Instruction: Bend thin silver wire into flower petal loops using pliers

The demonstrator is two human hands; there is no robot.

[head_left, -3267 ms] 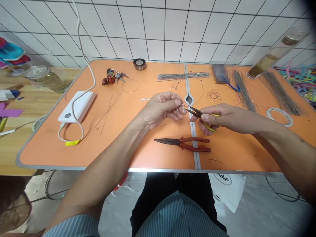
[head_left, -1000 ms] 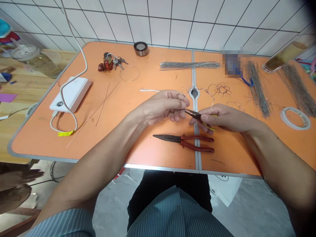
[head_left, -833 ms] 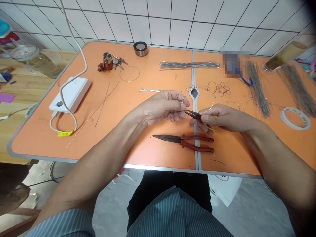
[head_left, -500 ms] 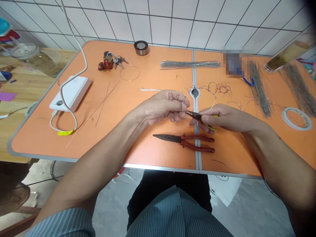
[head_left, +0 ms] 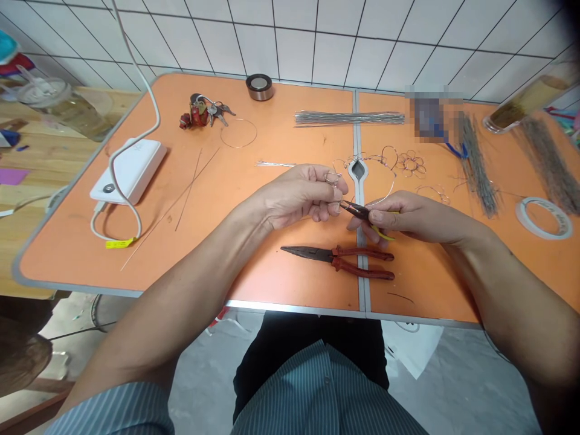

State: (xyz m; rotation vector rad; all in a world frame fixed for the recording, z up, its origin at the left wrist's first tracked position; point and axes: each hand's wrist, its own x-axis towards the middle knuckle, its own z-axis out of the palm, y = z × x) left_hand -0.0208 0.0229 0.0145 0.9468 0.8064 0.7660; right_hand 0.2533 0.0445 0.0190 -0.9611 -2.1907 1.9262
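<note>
Over the middle of the orange table (head_left: 254,278), my left hand (head_left: 301,194) is closed in a pinch on a thin bent wire (head_left: 333,178) with small loops above the fingers. My right hand (head_left: 403,217) is wrapped round small pliers (head_left: 357,210) with dark jaws and yellow handles. The jaw tips are at the wire, right beside my left fingertips. A length of wire arcs up over the right hand's fingers. Closer to me lie long-nose pliers (head_left: 338,260) with red handles. Just beyond my hands are wire flower shapes (head_left: 411,162).
At the back lie a bundle of straight wires (head_left: 348,118), a roll of tape (head_left: 260,87) and keys (head_left: 217,112). On the left is a white power bank (head_left: 129,172) with a cable. To the right are more wire bundles (head_left: 478,169), a white ring (head_left: 544,218) and a glass (head_left: 525,103).
The small pliers' yellow handles have shifted slightly and sit a little differently in my right hand. My left hand stays nearly still, pinching the wire.
</note>
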